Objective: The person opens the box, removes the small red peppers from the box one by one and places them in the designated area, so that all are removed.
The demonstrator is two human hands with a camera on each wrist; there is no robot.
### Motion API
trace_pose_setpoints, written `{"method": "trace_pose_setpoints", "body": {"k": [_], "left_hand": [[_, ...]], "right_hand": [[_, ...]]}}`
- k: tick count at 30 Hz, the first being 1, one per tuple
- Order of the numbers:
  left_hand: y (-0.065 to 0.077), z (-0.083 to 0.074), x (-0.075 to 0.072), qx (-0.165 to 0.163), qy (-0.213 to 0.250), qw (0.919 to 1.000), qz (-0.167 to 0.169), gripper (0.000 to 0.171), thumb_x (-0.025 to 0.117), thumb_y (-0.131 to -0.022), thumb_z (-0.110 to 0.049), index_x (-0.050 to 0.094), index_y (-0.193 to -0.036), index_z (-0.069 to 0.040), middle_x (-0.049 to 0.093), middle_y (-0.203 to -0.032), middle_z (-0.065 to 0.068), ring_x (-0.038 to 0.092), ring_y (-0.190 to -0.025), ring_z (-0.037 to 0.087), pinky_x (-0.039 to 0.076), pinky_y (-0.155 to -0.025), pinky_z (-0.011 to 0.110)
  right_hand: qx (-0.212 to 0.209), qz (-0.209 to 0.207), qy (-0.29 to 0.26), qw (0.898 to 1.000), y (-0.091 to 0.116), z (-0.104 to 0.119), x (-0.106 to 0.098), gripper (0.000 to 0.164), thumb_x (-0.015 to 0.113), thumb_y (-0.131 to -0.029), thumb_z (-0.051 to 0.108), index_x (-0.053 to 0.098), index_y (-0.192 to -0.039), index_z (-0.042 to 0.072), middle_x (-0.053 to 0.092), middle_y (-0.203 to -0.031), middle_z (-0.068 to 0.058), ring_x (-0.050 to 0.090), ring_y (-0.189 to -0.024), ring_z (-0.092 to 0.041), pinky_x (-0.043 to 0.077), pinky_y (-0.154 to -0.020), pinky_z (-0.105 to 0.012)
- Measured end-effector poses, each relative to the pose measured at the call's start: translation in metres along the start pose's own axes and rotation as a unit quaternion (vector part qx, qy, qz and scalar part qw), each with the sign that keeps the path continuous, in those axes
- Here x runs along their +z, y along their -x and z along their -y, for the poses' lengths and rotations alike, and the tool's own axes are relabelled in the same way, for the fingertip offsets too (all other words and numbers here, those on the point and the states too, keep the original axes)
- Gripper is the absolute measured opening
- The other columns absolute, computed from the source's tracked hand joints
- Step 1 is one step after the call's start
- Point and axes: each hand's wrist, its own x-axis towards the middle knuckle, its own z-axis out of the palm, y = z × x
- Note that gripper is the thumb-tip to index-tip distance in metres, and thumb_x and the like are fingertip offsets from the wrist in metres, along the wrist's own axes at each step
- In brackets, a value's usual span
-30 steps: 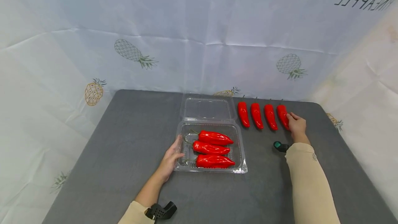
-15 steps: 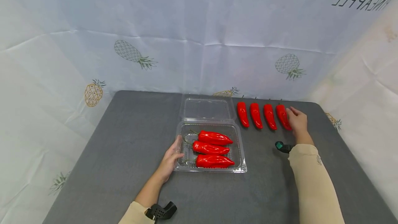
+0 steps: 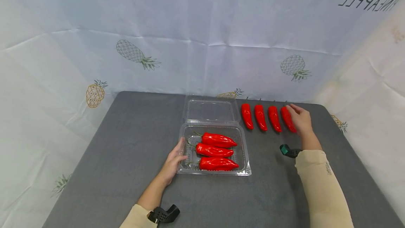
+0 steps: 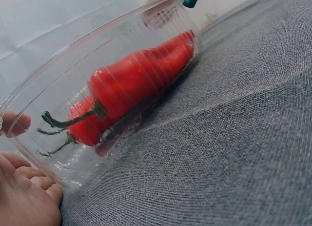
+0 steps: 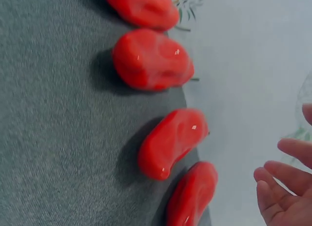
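My left hand (image 3: 172,162) grips the left side of a clear plastic clamshell container (image 3: 246,159), thumb over the rim and fingers along the outer wall. Three glossy red peppers (image 3: 218,164) lie sideways inside, green stems pointing left; the left wrist view shows a pepper (image 4: 134,82) through the wall. My right hand (image 3: 302,120) hovers over the rightmost loose red pepper (image 3: 287,119), overlapping its right side. In the right wrist view the right hand (image 5: 287,192) has loosely spread fingers holding nothing, and a pepper (image 5: 173,143) lies left of it.
The container's hinged lid (image 3: 211,110) lies folded back behind it. Right of the lid, more red peppers (image 3: 261,118) stand in a row near the table's back edge, stems away. The grey table (image 3: 126,150) is backed by a white curtain (image 3: 202,27) printed with pineapples.
My right hand drew off the rightmost pepper's side to the right, then came back over its upper end near the stem. The left hand and the container have stayed put.
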Motion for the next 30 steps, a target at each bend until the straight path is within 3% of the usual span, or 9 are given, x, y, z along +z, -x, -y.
{"method": "trace_pose_setpoints", "body": {"k": [5,13,22,30], "left_hand": [[0.0,0.0,0.0,0.0,0.001,1.0,0.0,0.073,0.038,-0.085,0.004,-0.001,-0.146,0.008,-0.004,-0.155,0.022,-0.007,-0.143,0.033,0.017,-0.098,-0.003],[-0.001,-0.002,0.001,-0.006,-0.006,0.9999,-0.008,0.072,0.039,-0.086,0.003,0.0,-0.146,0.007,-0.003,-0.155,0.021,-0.006,-0.143,0.033,0.017,-0.097,-0.003],[0.0,-0.002,0.001,-0.009,-0.008,0.9999,-0.004,0.073,0.039,-0.085,0.003,0.0,-0.146,0.007,-0.003,-0.155,0.021,-0.007,-0.143,0.033,0.017,-0.097,-0.003],[-0.001,0.0,0.0,-0.002,0.002,1.0,0.001,0.073,0.039,-0.085,0.003,-0.002,-0.146,0.007,-0.005,-0.155,0.021,-0.008,-0.143,0.033,0.017,-0.097,-0.003]], "right_hand": [[-0.034,0.021,0.024,0.999,0.011,0.01,0.002,0.068,0.036,-0.094,0.051,0.029,-0.146,0.007,0.028,-0.149,-0.024,0.024,-0.137,-0.043,0.023,-0.109,-0.057],[-0.056,0.046,0.043,0.996,0.025,0.02,0.01,0.067,0.038,-0.094,0.051,0.032,-0.145,0.007,0.034,-0.146,-0.025,0.029,-0.135,-0.043,0.025,-0.108,-0.057],[-0.103,0.11,0.031,0.988,0.052,0.029,0.023,0.065,0.042,-0.095,0.046,0.032,-0.145,0.006,0.026,-0.151,-0.023,0.023,-0.138,-0.042,0.026,-0.107,-0.06],[-0.155,0.148,0.06,0.975,0.072,0.041,0.037,0.062,0.051,-0.092,0.042,0.037,-0.143,0.01,0.042,-0.143,-0.02,0.047,-0.121,-0.037,0.045,-0.094,-0.051]]}}
